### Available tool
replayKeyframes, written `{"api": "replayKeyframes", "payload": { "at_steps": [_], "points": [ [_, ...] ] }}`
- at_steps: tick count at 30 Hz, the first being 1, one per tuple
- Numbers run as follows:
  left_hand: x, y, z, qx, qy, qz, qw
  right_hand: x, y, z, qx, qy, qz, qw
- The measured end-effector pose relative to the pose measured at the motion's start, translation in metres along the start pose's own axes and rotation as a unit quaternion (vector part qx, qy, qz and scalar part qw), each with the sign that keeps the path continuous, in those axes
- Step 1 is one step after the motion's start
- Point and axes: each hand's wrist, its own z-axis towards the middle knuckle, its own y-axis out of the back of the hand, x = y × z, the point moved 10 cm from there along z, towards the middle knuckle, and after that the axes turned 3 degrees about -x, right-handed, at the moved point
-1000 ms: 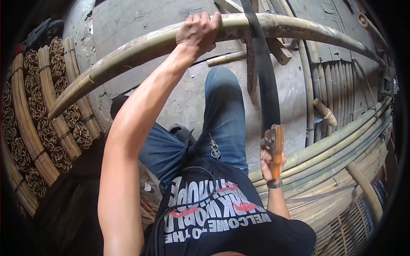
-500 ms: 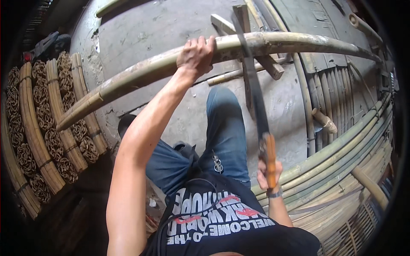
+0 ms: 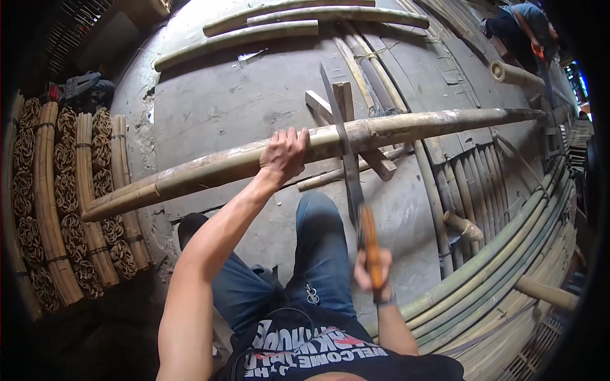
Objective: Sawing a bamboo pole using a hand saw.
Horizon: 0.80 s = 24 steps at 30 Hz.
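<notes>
Clock positions are taken from the centre of the view. A grey floor [image 3: 190,111] is shown running from beneath the work up to 12 o'clock. It is crossed by a bamboo pole [image 3: 235,164], laid from 9 o'clock to past 2 o'clock. Stacked bundles [image 3: 47,203] of brown strips are noted at 9 o'clock, overlapped in view by the pole's near end; contact cannot be told. At 4 o'clock the right side is bordered by a stack of long green poles [image 3: 483,267]. Loose poles [image 3: 235,42] are laid at 12 o'clock, with a broad strip of floor left between them and the work. A person [image 3: 527,22] is seen at 2 o'clock, well apart. Crossed wooden bars [image 3: 379,164] are placed beneath the pole, just right of centre. The pole is crossed at 1 o'clock by a saw [image 3: 352,174], its tip carried past the far edge. A narrow gap is seen between blade and bent knee [image 3: 318,209]. The left hand [image 3: 284,153], at 11 o'clock, is closed over the pole's top, near the blade; its thumb is hidden. The saw's orange handle is gripped by the right hand [image 3: 384,261], between 4 and 5 o'clock, fingers wrapped round.
</notes>
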Motion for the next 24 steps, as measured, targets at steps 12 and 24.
{"api": "replayKeyframes", "payload": {
  "at_steps": [12,24],
  "points": [
    [0.007,-0.025,-0.006,0.079,0.033,0.011,0.996,0.109,-0.051,-0.026,0.002,0.141,-0.149,0.979],
    [0.011,-0.034,-0.013,0.085,0.039,0.028,0.995,0.093,-0.001,-0.007,-0.025,-0.058,0.223,0.973]
  ]
}}
